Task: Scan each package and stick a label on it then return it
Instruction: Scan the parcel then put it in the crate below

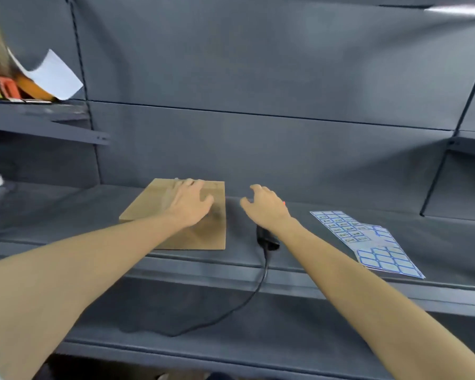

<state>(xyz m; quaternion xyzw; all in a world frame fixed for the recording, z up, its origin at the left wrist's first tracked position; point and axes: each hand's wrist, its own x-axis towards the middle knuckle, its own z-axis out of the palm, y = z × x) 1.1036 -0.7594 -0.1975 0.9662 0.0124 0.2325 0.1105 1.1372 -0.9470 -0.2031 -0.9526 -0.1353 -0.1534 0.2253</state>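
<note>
A flat brown cardboard package (192, 234) lies on the grey shelf (66, 212). My left hand (188, 202) rests flat on its top, fingers spread and reaching its far edge. My right hand (263, 205) hovers just right of the package with loosely curled fingers, holding nothing. Under my right wrist lies a black barcode scanner (268, 239), partly hidden by my forearm, its cable (247, 300) trailing down over the shelf's front edge. Two sheets of blue-framed labels (368, 242) lie at the right of the shelf.
A higher shelf (39, 116) at the left carries a brown box, orange items and a white paper (55, 75). A lower shelf (203, 338) sits beneath. Grey back panels close off the rear.
</note>
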